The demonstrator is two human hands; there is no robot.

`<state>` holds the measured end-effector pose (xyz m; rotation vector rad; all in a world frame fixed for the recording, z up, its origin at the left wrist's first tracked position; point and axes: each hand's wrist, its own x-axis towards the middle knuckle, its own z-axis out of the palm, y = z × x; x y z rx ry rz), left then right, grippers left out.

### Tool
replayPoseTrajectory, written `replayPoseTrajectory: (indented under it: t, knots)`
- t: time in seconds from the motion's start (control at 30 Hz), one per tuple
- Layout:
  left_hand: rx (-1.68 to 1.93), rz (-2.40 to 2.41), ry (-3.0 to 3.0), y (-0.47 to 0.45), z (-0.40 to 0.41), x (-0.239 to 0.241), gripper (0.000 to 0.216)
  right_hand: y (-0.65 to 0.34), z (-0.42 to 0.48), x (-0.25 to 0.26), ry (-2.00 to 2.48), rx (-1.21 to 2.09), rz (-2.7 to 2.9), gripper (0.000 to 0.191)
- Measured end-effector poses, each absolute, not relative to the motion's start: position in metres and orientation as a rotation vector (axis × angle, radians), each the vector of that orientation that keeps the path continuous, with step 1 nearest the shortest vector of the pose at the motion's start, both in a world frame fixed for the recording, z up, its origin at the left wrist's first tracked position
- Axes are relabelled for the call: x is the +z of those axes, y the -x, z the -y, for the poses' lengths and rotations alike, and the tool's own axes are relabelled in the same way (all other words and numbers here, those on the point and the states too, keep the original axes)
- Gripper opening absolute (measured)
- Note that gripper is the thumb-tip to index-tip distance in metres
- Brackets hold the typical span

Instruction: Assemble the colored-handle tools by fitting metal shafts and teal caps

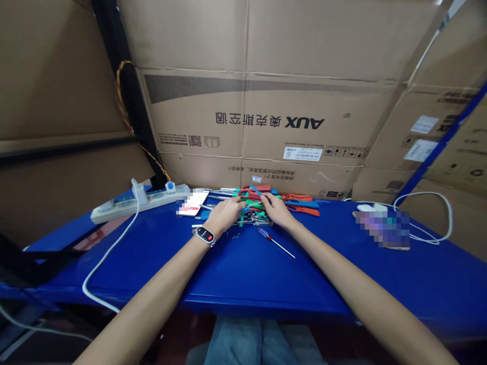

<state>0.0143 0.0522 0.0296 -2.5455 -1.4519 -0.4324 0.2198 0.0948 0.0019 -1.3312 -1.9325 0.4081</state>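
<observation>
- Head view: the right hand point(276, 208) pinches its fingers around a slim blue stick point(255, 190), slanting away to the far left; that hand is nearer it.
- Left hand point(226, 209): fingers bent over the lighters point(302, 204) piled on the table point(236, 274), most lying sideways; I can't tell its grip.
- Behind, upside-down cardboard point(213, 96) reads "AUX 奥克斯空调"; most smaller print escapes me.

Soft light covers the blue tabletop point(243, 276), shadow underneath, outer edges stretched
</observation>
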Motion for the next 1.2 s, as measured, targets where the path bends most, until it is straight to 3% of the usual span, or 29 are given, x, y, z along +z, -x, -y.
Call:
replayPoseTrajectory:
  t: [0.57,0.87,1.07,1.2]
  knots:
    - [-0.259,1.433,2.519,-0.0184,-0.0474,0.0301,0.024,-0.2223,-0.0973,0.0023,1.294,0.289,1.906,0.039]
    - [-0.334,1.48,2.537,-0.0165,-0.0479,0.0272,0.018,-0.2289,-0.0966,0.0029,1.285,0.36,1.858,0.047]
    - [-0.446,1.489,2.561,-0.0156,-0.049,0.0251,0.008,-0.2281,-0.0942,-0.0005,1.205,0.393,1.797,0.036]
    - [-0.608,1.44,2.567,-0.0112,-0.0509,0.024,0.016,-0.2281,-0.091,-0.0021,1.193,0.402,1.76,0.033]
